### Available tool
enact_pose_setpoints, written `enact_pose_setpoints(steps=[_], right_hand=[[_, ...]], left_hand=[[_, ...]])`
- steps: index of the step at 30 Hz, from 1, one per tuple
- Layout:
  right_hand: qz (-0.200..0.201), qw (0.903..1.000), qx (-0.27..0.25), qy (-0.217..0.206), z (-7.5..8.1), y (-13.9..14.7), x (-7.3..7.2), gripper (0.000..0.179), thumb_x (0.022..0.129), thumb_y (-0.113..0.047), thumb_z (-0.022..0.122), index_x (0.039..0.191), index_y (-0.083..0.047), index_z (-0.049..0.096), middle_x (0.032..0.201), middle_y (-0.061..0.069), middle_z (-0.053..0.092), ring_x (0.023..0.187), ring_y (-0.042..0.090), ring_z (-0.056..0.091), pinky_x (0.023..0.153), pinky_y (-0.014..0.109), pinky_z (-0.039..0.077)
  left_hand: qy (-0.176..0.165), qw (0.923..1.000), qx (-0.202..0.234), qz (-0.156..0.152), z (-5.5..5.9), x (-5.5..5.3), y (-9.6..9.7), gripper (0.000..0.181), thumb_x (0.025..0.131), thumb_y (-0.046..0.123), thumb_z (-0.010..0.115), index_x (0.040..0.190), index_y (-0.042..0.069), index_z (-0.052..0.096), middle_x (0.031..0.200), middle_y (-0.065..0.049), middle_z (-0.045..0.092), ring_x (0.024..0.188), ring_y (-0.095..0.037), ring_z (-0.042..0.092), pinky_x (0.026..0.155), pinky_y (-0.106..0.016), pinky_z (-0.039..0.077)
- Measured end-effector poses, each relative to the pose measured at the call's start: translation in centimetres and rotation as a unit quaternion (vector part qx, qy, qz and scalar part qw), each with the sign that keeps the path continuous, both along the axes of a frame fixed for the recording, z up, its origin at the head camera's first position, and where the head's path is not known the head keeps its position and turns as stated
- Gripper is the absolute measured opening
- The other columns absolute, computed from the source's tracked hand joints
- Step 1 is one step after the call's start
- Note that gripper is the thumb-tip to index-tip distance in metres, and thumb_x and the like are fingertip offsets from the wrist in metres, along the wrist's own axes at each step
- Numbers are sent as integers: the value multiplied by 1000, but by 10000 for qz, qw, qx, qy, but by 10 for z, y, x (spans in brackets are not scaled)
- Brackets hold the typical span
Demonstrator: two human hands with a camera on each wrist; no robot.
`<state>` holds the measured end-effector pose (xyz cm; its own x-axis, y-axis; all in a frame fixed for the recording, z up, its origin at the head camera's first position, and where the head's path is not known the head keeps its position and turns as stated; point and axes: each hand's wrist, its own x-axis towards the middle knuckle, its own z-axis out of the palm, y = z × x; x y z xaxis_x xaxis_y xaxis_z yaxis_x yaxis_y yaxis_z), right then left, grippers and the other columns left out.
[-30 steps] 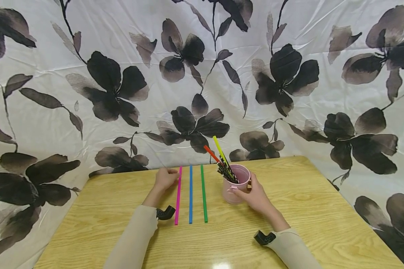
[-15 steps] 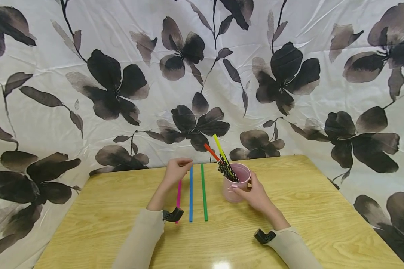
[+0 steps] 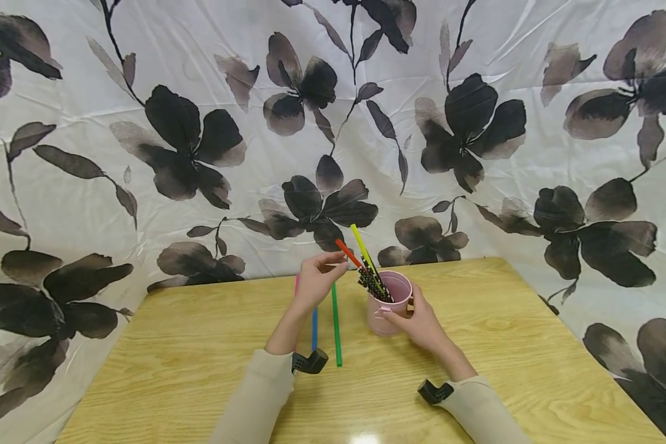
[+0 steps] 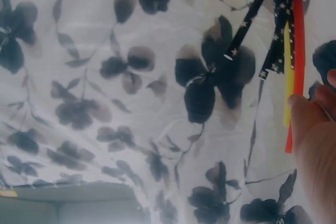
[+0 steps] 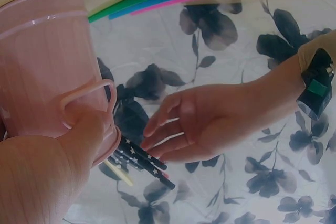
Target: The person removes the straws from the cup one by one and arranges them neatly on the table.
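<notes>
A pink pail (image 3: 380,319) with small side handles stands on the table, gripped at its side by my right hand (image 3: 425,325). Out of it lean a red straw (image 3: 346,252), a yellow straw (image 3: 357,238) and several black patterned straws (image 3: 371,283). My left hand (image 3: 314,283) hovers left of these straws with its fingers loosely bent. In the right wrist view, the left hand (image 5: 205,121) has its fingertips close to the black straws (image 5: 137,157) and holds nothing visible. The left wrist view puts its thumb beside the red straw (image 4: 298,51); contact is unclear.
On the wooden table (image 3: 183,345) lie a green straw (image 3: 336,327), a blue straw (image 3: 314,330) and a pink straw (image 3: 296,282), side by side. My left arm partly covers the blue and pink ones. A flowered cloth (image 3: 366,154) hangs behind the table.
My left hand has moved right, from beside the pink straw, across the blue and green straws, to the red straw at the pail. My right hand keeps its grip on the pail.
</notes>
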<state>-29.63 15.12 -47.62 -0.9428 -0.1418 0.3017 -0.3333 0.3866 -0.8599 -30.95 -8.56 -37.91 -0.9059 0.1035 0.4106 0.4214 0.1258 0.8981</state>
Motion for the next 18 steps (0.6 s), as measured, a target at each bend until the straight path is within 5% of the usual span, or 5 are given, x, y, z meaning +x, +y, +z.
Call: enact_pose_setpoints(steps=[6,13,18], right_hand=[[47,10000,-75,7,-1,0,1,82,68,-42,73,132,-15,29,123,6,42,106,23,47,83,38,44],[125,9999,-104,-32,8,-2,6,81,70,-36,73,133,-13,28,124,9,42,107,25,47,83,39,44],[111,9998,-152,-53,8,-2,6,81,70,-35,74,133,-13,28,124,9,42,106,25,47,83,39,44]], left_hand=[[131,9982,581,10,-1,-1,12,25,79,6,66,101,-5,63,92,-18,63,80,-24,60,68,-29,49],[370,9962,729,296,-15,-22,20,22,75,19,71,90,4,68,78,-6,64,71,-16,58,59,-27,48],[489,9953,789,272,6,-15,21,20,75,16,71,89,3,67,80,-7,65,72,-17,59,59,-26,48]])
